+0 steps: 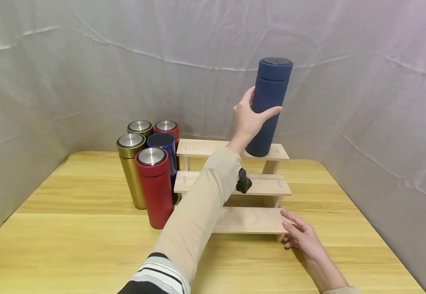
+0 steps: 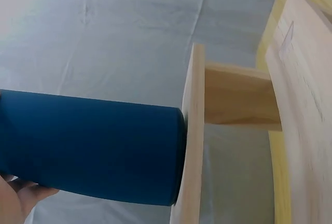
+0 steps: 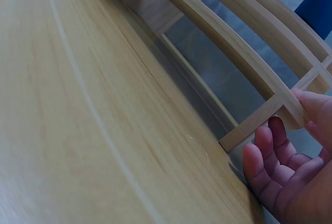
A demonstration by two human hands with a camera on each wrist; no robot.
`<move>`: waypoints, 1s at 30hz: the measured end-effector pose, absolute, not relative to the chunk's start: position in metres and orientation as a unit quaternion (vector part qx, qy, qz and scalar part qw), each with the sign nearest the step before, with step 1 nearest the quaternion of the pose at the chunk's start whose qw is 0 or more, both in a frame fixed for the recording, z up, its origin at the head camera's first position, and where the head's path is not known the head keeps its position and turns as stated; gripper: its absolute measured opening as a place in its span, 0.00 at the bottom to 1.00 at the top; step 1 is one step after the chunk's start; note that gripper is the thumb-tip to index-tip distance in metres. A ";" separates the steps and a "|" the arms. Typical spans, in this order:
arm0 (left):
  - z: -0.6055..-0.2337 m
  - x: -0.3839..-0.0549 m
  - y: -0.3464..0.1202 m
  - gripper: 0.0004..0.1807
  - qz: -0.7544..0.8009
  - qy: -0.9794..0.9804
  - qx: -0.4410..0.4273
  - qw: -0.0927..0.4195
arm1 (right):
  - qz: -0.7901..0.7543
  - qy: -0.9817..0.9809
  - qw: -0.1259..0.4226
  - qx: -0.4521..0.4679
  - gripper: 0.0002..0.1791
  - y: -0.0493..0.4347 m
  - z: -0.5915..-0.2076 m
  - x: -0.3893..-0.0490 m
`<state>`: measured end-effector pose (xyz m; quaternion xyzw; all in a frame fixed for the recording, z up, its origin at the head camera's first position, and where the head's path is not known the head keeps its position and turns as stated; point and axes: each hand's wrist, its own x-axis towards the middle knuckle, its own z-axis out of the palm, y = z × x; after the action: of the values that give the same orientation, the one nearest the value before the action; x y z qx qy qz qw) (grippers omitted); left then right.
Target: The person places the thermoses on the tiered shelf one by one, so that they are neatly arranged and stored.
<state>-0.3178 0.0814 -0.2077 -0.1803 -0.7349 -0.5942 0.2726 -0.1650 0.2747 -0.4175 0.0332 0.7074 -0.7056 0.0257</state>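
A dark blue vacuum flask is at the right end of the top tier of a three-tier wooden display stand. My left hand grips the flask around its middle, thumb on the near side. In the left wrist view the flask's base meets the top board, or very nearly; a small gap cannot be ruled out. Low on the right, my right hand holds the end of the bottom board. The right wrist view shows its thumb on the board and curled fingers beside the support.
Left of the stand, several flasks stand upright in a cluster: a red one in front, gold ones, a glossy blue one and another red one behind. All are on a wood-grain table. Grey cloth hangs around it.
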 end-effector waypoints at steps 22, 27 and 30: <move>-0.218 -0.320 0.076 0.44 -0.497 -0.801 -0.193 0.273 | -0.702 0.711 0.028 0.026 0.14 0.273 -0.418 -0.169; -0.221 -0.318 0.070 0.40 -0.527 -0.784 -0.194 0.265 | -0.700 0.713 0.030 0.030 0.14 0.272 -0.419 -0.171; -0.223 -0.314 0.066 0.37 -0.544 -0.774 -0.193 0.260 | -0.701 0.712 0.031 0.032 0.14 0.272 -0.421 -0.173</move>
<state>-0.3144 0.0663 -0.2225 -0.1931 -0.7742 -0.5438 0.2602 -0.1727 0.2716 -0.4206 0.0316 0.7122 -0.7006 0.0306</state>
